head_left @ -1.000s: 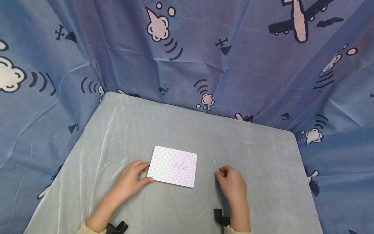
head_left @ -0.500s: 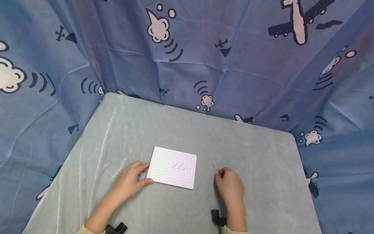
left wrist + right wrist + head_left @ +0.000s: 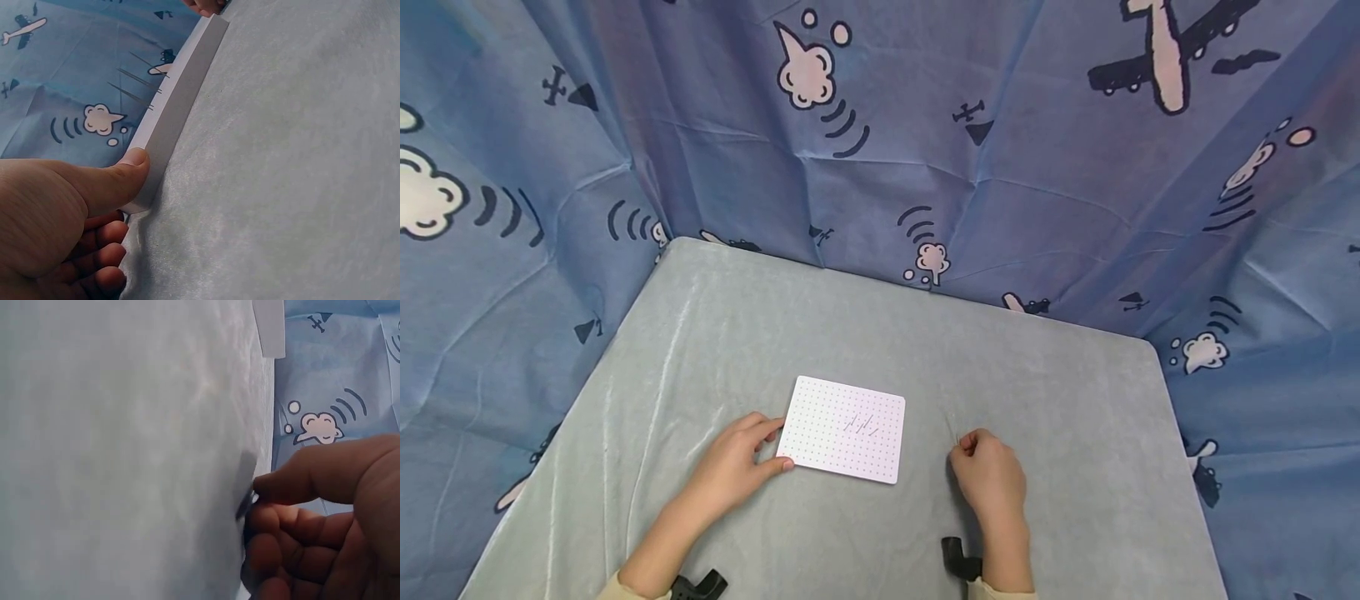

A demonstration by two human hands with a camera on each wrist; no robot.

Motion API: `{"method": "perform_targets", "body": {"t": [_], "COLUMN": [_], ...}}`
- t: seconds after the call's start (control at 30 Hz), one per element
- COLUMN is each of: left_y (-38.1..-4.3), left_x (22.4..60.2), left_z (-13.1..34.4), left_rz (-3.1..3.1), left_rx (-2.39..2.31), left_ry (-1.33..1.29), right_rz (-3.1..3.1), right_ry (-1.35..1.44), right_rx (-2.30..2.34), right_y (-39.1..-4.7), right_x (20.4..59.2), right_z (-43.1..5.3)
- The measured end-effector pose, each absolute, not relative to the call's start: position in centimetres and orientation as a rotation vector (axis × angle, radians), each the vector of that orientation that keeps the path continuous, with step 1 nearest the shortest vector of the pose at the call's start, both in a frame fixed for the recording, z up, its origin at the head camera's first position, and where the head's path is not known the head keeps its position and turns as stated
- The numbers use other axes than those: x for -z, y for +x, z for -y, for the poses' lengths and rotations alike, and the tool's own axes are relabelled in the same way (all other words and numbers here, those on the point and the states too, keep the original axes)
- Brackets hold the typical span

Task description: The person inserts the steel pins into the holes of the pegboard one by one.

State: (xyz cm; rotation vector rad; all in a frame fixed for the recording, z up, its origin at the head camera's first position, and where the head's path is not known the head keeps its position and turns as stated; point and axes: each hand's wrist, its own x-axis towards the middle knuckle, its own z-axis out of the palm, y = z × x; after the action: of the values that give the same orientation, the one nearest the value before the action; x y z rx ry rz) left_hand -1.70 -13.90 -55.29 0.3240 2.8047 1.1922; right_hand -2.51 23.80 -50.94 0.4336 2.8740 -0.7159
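Observation:
A white pegboard (image 3: 831, 433) with rows of small holes lies on the grey cloth. Several thin dark pins (image 3: 139, 81) stand slanted out of its top. My left hand (image 3: 737, 462) holds the board's near left corner, its thumb on the near edge and its other fingers at the left side. To the right of the board, my right hand (image 3: 991, 475) is low over the cloth, thumb and index fingertips pinched together. A thin, needle-like pin (image 3: 955, 433) shows at those fingertips in the head view; the hand hides its other end. The remaining right fingers curl beneath.
The grey cloth (image 3: 880, 325) covers the table, wrinkled at the left. Blue curtains (image 3: 880, 183) printed with planes and clouds hang round its back and sides. Black wrist mounts (image 3: 958, 560) sit below both hands.
My right hand has shifted slightly left and then stayed nearly in place, while the thin lines at its fingertips changed angle a little. The left hand and the pegboard stay put.

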Motion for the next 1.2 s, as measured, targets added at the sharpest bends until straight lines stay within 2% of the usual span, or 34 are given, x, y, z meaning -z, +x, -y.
{"method": "perform_targets", "body": {"t": [0.2, 0.53, 0.93, 1.2], "left_y": [-1.7, -1.7, -1.7, -1.7], "left_x": [55.1, 55.1, 55.3, 55.4], "left_z": [13.8, 13.8, 13.9, 13.9], "left_rz": [-2.793, -2.795, -2.812, -2.809], "left_rx": [-1.188, -1.174, -1.202, -1.183], "left_ry": [0.308, 0.32, 0.314, 0.319], "right_rz": [-2.911, -3.168, -3.374, -3.311], "right_ry": [0.446, 0.295, -0.284, -0.515], "right_rx": [0.784, 1.065, 1.328, 1.322], "right_y": [-2.3, -2.7, -4.8, -5.1], "right_x": [50.2, 49.7, 49.0, 50.3], "right_z": [-24.4, -24.0, -21.1, -18.8]}}
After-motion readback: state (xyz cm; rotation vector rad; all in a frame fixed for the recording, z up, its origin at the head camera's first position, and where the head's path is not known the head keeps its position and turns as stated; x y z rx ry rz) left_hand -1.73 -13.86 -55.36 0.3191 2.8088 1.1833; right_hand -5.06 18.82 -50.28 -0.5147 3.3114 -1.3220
